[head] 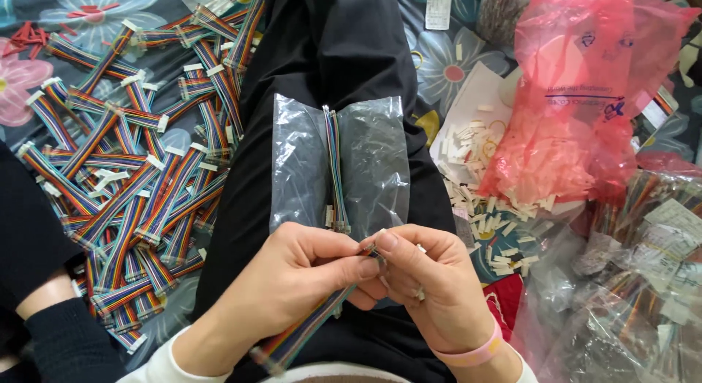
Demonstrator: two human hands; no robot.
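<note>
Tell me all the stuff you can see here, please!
Rainbow ribbon cable: one, many-coloured, held in both hands.
Cable on the lap: one, many-coloured, lying on the clear bags.
Clear plastic bags: two, see-through, side by side on the black lap.
Cable pile: too many to count, rainbow with white ends, left on the flowered cloth.
Red plastic bag: one, pinkish red, upper right.
White connector bits: many, white, spilled beside the red bag.
Bagged cables: several clear packs, right edge.
Wristband: one, pink, right wrist.
Left hand: pinching the cable.
Right hand: pinching the cable's end.
</note>
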